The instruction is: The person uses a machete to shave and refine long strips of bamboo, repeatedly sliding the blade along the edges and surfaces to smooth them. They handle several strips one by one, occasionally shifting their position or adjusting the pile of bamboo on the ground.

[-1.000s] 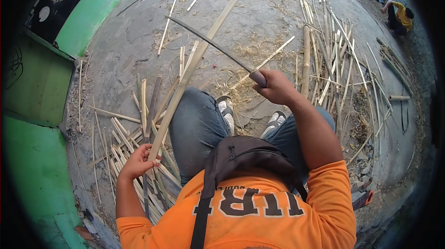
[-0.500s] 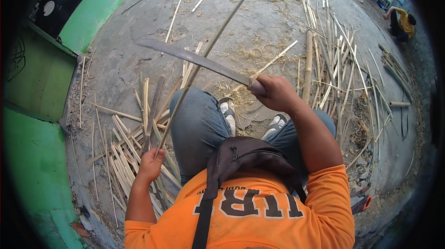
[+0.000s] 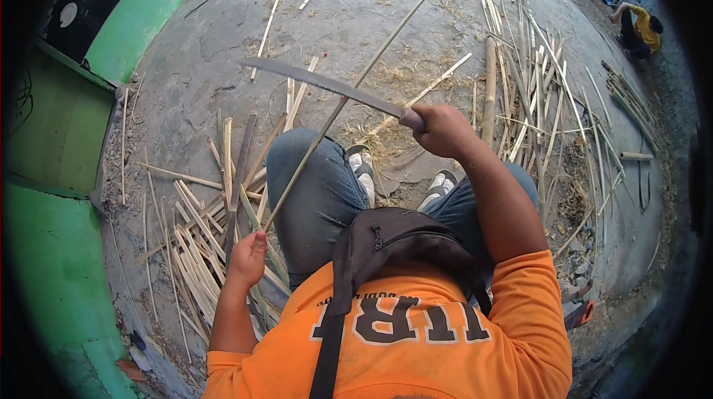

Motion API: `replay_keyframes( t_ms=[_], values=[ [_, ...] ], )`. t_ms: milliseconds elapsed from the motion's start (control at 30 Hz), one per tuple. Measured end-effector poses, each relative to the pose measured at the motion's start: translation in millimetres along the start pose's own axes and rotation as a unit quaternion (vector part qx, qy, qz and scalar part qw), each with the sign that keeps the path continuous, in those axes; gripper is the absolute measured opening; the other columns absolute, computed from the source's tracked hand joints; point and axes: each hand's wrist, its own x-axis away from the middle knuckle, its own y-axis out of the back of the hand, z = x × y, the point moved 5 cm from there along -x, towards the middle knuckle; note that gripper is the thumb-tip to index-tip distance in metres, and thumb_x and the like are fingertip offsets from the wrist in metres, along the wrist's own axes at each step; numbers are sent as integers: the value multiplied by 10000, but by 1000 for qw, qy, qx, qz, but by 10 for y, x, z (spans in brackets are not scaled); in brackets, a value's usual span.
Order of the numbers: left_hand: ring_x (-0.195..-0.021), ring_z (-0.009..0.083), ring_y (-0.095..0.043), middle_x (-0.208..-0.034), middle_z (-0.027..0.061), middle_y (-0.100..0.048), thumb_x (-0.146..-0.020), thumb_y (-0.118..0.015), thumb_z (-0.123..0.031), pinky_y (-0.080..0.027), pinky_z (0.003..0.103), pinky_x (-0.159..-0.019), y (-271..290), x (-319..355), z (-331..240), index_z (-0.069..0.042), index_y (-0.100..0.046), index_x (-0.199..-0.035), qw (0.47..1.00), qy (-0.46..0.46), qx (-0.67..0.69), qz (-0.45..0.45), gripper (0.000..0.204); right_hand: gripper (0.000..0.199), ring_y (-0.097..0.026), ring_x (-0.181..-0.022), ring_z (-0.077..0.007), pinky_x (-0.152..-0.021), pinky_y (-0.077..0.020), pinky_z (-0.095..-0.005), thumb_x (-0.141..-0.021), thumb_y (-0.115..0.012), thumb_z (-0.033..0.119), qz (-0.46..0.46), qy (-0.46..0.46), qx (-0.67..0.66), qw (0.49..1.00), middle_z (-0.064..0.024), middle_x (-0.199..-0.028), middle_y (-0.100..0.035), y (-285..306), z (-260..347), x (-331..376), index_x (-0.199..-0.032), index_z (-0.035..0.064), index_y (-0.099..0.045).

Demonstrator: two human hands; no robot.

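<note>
My right hand (image 3: pixel 443 131) is closed around the handle of a machete (image 3: pixel 321 83), held in front of my knees with its blade reaching to the left. A long, thin bamboo strip (image 3: pixel 308 154) slants from my left hand (image 3: pixel 248 256) past my left knee to the far right. My left fingers are closed on the strip's near end. Blade and strip cross beyond my knees; whether they touch I cannot tell. Beside my left leg lies a pile of split bamboo pieces (image 3: pixel 194 232), with a dark, flat blade-like piece (image 3: pixel 239 169) standing among them.
A larger heap of bamboo strips (image 3: pixel 538 94) and a thick pole (image 3: pixel 489 91) lie to the right. Green walls (image 3: pixel 52 265) border the left side. Near my right hip is an orange-handled tool (image 3: pixel 579 314). A person in yellow (image 3: pixel 645 27) sits at the far right.
The strip has slid back toward me and its far end now shows. My left hand has shifted slightly right, and the machete's tip has moved a little to the right.
</note>
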Motion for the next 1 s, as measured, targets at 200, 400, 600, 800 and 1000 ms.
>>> replay_keyframes(
  t_ms=[200,400,600,800,1000],
  values=[
    [-728,475,-618,-751,244,-620,-1061,-426,-666,-499,465,-678,-62,31,-48,19,-648,-924,997,-18,-70,-42,733,233,-712,-879,-401,-766,-549,-509,-807,-675,150,102,51,7,993,-167,-904,-741,197,218,-79,-1032,145,-734],
    [-764,534,-613,-751,273,-618,-1069,-436,-626,-474,544,-654,-191,88,-82,7,-601,-877,984,-51,-122,-120,682,178,-709,-870,-387,-778,-535,-506,-781,-651,123,159,65,25,985,-154,-867,-727,213,145,-320,-951,117,-704],
    [-753,537,-609,-741,282,-613,-1074,-448,-606,-466,549,-645,-220,94,-55,11,-587,-860,989,-23,-101,-101,668,139,-679,-820,-425,-714,-525,-511,-816,-716,161,55,88,-49,993,-176,-816,-697,-119,278,-239,-947,116,-701],
    [-731,538,-594,-717,276,-593,-1079,-435,-605,-457,545,-629,-154,66,-104,13,-555,-826,988,-32,-106,-106,679,171,-704,-840,-406,-738,-552,-524,-798,-673,163,53,60,21,997,-157,-852,-726,-37,198,-349,-962,158,-720],
    [-729,539,-591,-712,277,-581,-1071,-447,-614,-458,556,-632,-135,88,-258,13,-543,-809,986,-46,-107,-118,686,131,-684,-805,-422,-704,-534,-524,-804,-698,159,39,74,-32,996,-160,-810,-706,-171,374,-249,-932,134,-704]
  ],
)
